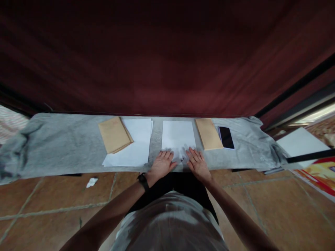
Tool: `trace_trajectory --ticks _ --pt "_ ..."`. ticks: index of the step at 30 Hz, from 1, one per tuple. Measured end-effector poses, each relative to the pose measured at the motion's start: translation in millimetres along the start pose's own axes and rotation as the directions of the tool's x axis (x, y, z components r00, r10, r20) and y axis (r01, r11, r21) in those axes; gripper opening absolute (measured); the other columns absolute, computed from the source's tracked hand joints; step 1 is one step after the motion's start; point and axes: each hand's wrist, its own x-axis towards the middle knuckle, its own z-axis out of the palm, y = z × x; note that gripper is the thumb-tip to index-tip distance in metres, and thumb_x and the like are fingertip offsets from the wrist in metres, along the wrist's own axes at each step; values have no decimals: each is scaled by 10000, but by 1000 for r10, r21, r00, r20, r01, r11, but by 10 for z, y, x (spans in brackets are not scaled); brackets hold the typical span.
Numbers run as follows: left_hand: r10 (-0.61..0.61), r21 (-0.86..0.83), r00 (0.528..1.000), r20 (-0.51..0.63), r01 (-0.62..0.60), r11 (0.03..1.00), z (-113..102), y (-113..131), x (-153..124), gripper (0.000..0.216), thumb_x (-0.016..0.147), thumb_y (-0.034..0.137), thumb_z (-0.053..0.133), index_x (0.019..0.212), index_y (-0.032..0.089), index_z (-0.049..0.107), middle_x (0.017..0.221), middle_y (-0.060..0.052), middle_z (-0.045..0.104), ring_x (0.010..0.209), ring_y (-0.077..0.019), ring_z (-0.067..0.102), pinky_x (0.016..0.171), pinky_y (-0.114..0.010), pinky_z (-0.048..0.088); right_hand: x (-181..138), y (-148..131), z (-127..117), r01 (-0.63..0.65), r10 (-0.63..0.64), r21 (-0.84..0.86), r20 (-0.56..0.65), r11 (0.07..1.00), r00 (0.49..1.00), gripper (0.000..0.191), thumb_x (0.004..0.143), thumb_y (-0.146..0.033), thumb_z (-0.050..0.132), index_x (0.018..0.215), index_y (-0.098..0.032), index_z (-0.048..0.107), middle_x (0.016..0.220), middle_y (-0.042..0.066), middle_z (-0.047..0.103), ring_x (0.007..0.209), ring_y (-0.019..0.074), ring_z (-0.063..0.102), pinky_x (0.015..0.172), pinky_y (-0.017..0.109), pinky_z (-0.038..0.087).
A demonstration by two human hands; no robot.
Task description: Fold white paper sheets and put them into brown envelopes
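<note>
A white sheet of paper [178,134] lies flat in front of me on a grey cloth [65,146]. My left hand [162,164] rests at the sheet's lower left corner, fingers stretched out. At the lower right corner lies my right hand [198,164], its fingers extended and slightly spread. Neither hand grips anything. Just right of the sheet is a brown envelope [208,134]. To the left, several brown envelopes [113,135] are piled across a stack of white paper [137,143].
A dark-screened phone [226,137] lies beside the right envelope. Behind the cloth-covered surface rises a dark red curtain [167,69]. A crumpled white scrap [91,182] is on the tiled floor [57,198]. Off to the right are a white board [300,143] and a black bar [311,156].
</note>
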Motion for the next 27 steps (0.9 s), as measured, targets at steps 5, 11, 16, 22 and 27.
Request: trace_trajectory --ticks 5,11,16,22,27 --pt "79 -33 997 -9 -80 996 67 40 323 552 1032 506 398 1473 183 474 1566 -135 443 1478 -287 357 1213 -481 262 35 -107 96 54 -52 -47 46 997 998 544 1049 -357 445 1573 -268 331 1644 97 303 1490 281 337 1226 555 232" --pt "75 -93 992 106 -65 993 207 -55 571 626 1034 569 313 1562 236 352 1654 -122 283 1540 -274 222 1248 -523 131 12 -89 97 59 -58 -24 49 998 997 541 1043 -355 466 1564 -259 355 1645 102 292 1486 305 343 1214 574 245" --pt "2 -69 994 112 5 998 254 -245 688 676 1023 588 326 1583 210 308 1666 -129 237 1552 -275 173 1254 -529 82 21 -99 121 36 -36 -8 27 999 999 585 1042 -367 474 1591 -289 288 1644 88 297 1472 301 370 1218 562 237" --pt "-72 -38 992 106 76 996 279 -485 791 690 1027 593 288 1587 189 297 1668 -123 233 1557 -259 156 1259 -518 65 25 -111 126 40 -39 -24 30 999 999 563 1045 -377 470 1579 -288 317 1640 96 310 1466 304 378 1214 553 236" --pt "-151 -37 983 109 155 987 261 -713 915 701 1037 556 279 1582 115 293 1658 -151 241 1552 -262 177 1263 -485 99 41 -125 97 31 -30 -23 36 999 999 560 1047 -374 461 1580 -290 313 1634 96 325 1460 298 388 1216 547 238"
